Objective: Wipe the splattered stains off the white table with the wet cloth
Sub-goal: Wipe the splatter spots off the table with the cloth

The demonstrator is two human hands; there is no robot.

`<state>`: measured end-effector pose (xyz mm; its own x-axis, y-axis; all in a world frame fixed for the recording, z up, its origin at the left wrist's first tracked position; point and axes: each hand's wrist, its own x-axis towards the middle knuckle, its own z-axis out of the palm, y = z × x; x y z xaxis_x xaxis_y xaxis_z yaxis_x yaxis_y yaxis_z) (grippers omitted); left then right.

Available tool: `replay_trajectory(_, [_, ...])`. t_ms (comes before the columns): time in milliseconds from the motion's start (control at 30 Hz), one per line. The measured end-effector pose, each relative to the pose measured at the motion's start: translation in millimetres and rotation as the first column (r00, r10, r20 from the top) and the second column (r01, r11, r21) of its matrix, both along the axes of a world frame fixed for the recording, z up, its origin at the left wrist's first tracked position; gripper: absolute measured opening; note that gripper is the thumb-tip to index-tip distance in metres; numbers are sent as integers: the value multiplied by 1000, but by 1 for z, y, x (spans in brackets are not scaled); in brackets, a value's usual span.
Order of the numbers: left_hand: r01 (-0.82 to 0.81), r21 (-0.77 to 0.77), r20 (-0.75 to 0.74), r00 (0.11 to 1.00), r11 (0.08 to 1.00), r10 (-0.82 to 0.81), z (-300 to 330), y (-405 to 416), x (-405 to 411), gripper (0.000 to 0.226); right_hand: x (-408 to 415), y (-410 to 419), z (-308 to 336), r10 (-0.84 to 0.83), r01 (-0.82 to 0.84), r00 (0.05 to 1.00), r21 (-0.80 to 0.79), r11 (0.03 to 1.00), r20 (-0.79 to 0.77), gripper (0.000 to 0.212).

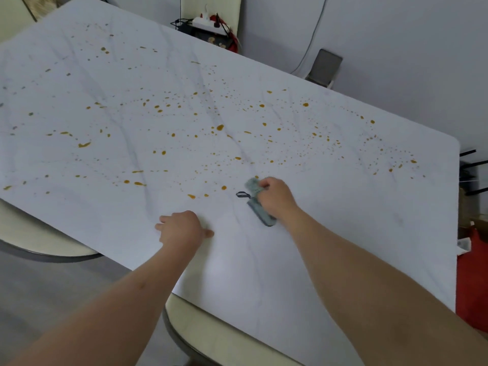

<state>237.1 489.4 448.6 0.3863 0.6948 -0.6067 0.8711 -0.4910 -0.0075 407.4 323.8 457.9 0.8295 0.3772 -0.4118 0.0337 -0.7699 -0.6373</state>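
A white marble-veined table (330, 233) fills the view, and several orange-brown splattered stains (220, 127) dot its far and middle parts. My right hand (277, 198) grips a bunched grey-green cloth (257, 204) and presses it on the tabletop just below the nearest stains. A small dark loop (241, 194) sticks out of the cloth to the left. My left hand (182, 228) rests on the table near its front edge, fingers bent down onto the surface and holding nothing. The strip of table nearest me shows no stains.
Cream chairs stand at the near edge (200, 328) and at the left (39, 233). Beyond the far edge a chair carries a white power strip with cables (208, 23). A grey box (326, 67) sits on the floor. Red items (472, 281) lie at the right.
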Motion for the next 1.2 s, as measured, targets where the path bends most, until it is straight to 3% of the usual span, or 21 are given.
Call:
replay_trajectory(100, [15,-15,-7,1000,1000,-15,1,2,3,61,37,-37,18,-226,222,973,92,971,42,13])
replay_trajectory(267, [17,-39,-26,999,999,-18,6,3,7,58,84,-80,27,-465,523,847,250,815,-258,18])
replay_trajectory(367, [-8,-55,-28,1000,998,6,7,3,9,57,88,-87,27,-524,648,749,282,708,-406,23])
replay_trajectory(467, [-20,-66,-39,999,998,18,8,4,10,57,83,-84,29,-428,701,666,316,639,-612,35])
replay_trajectory(533, [-19,-69,-41,999,997,16,9,4,10,55,82,-81,27,-460,666,712,303,682,-530,33])
replay_trajectory(667, [8,-55,-34,999,998,-10,12,3,11,52,88,-82,24,-573,588,808,238,773,-138,32])
replay_trajectory(800, [46,-48,-54,997,998,-49,9,5,11,51,93,-81,43,-538,509,770,178,842,343,23])
replay_trajectory(867, [55,-50,-62,996,997,-58,8,5,12,51,94,-81,48,-489,475,744,155,866,454,22])
replay_trajectory(933, [39,-64,-62,997,997,-43,7,6,14,48,93,-76,44,-432,441,795,83,894,426,19])
replay_trajectory(1000, [31,-69,-74,997,997,-36,7,5,15,48,89,-72,28,-423,432,872,19,902,247,19])
replay_trajectory(1100, [31,-74,-78,996,997,-36,7,6,15,53,85,-72,6,-548,552,833,54,832,-71,25])
replay_trajectory(1133, [32,-73,-75,996,997,-37,6,6,15,53,84,-73,4,-575,579,814,44,814,-75,25])
replay_trajectory(1200, [35,-72,-69,997,997,-40,6,7,14,54,86,-80,9,-578,581,812,-26,813,74,27])
